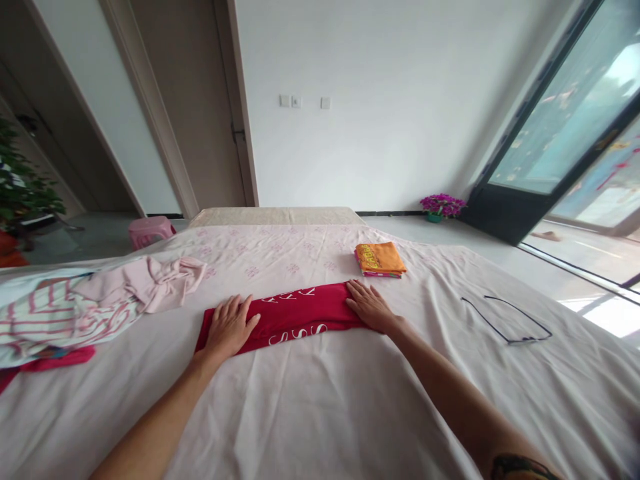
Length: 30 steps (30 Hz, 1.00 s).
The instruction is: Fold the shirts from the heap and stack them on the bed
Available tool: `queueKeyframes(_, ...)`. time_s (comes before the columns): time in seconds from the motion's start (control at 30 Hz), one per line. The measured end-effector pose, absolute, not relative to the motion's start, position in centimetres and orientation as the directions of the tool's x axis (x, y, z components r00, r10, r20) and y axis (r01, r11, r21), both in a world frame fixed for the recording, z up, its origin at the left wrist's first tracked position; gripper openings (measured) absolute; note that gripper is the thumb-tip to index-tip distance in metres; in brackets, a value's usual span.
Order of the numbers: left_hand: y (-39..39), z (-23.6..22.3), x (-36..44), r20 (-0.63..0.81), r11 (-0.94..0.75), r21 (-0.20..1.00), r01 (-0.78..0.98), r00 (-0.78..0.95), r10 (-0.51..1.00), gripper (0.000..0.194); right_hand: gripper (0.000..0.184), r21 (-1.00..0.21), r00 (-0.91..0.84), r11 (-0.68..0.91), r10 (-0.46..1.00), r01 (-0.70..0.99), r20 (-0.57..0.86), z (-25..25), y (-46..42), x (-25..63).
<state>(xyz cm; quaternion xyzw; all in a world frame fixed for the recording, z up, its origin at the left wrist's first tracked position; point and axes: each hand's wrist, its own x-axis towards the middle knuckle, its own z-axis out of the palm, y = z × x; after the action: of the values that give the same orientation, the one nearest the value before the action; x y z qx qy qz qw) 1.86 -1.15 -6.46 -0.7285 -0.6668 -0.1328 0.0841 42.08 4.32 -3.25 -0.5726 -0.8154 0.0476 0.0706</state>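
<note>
A red garment with white lettering lies folded into a long flat strip across the bed in front of me. My left hand rests flat on its left end, fingers stretched out and thumb apart. On the right end lies my right hand, palm down with the fingers extended. Neither hand grips the cloth. Just beyond my right hand sits a small stack of folded clothes, an orange garment on top and pinkish cloth showing beneath it.
A heap of loose clothes, including a pink garment with a bow and a striped one, lies at the left. Eyeglasses rest on the pale bedsheet at the right. A pink stool stands beyond the bed.
</note>
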Motion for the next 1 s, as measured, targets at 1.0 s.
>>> queueKeyframes(1.0,-0.4,-3.5,-9.6,0.320,0.288,0.206,0.935,-0.343,0.883,0.049,0.031,-0.498,-0.240,0.234,0.969,0.835,0.053,-0.9,0.9,45.2)
